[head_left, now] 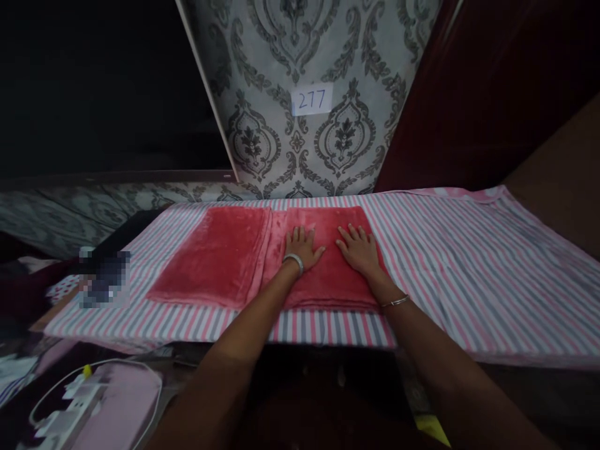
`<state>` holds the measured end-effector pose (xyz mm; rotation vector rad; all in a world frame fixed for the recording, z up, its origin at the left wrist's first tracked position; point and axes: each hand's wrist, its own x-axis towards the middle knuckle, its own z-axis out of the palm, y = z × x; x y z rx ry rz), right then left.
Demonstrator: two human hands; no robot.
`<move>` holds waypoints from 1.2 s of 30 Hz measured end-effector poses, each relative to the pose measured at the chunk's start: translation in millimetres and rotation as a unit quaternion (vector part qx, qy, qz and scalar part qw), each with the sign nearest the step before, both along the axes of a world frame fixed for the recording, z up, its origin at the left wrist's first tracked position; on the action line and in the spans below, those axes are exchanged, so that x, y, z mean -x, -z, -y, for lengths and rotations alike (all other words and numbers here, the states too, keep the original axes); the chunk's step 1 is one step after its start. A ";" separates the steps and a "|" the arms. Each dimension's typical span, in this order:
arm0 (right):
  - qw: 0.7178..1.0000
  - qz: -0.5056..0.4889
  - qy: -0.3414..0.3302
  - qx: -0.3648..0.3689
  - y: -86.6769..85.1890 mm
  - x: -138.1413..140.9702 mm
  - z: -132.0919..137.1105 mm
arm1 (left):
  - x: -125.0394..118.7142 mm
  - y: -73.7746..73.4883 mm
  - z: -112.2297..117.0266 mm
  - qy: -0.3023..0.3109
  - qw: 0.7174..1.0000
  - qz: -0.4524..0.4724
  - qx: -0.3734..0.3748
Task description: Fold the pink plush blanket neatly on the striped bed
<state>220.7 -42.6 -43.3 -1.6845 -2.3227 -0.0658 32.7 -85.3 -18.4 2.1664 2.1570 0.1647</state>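
Note:
A red plush blanket point(210, 256) lies partly folded on a striped cloth, with a lengthwise crease between its left and right sections. My left hand point(302, 247) rests flat on the right section, close to that crease, its fingers spread. Flat near the blanket's right edge is my right hand point(360, 250), fingers also apart. Both palms press on the plush surface and neither hand grips anything. Stacked layers show along the front edge of the right section. A bracelet circles each wrist.
The pink, grey and white striped cloth point(459, 275) covers the table. Behind it, a paper marked 277 point(312, 99) is on the patterned wall. A dark television point(103, 87) stands at left, a dark red panel point(469, 94) at right. A power strip point(72, 406) lies lower left.

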 end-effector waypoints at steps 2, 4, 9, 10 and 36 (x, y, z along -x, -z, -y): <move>1.000 0.001 0.002 -0.002 -0.3 0.6 1.2 | -1.8 -1.5 0.7 0.001 1.000 0.011 -0.002; 1.000 0.007 0.005 -0.003 -0.3 1.4 2.8 | -1.4 -4.0 -0.4 0.003 0.999 0.034 0.002; 1.000 0.028 0.009 -0.001 0.8 2.6 4.0 | 28.5 -20.0 8.2 0.057 0.981 0.185 -0.016; 1.000 0.029 0.008 -0.002 1.2 2.5 3.8 | 40.4 -24.1 16.7 0.063 0.977 0.201 -0.039; 1.000 0.007 -0.003 -0.026 7.6 -3.5 2.6 | 84.2 -20.7 142.7 -0.187 0.980 -0.060 -0.044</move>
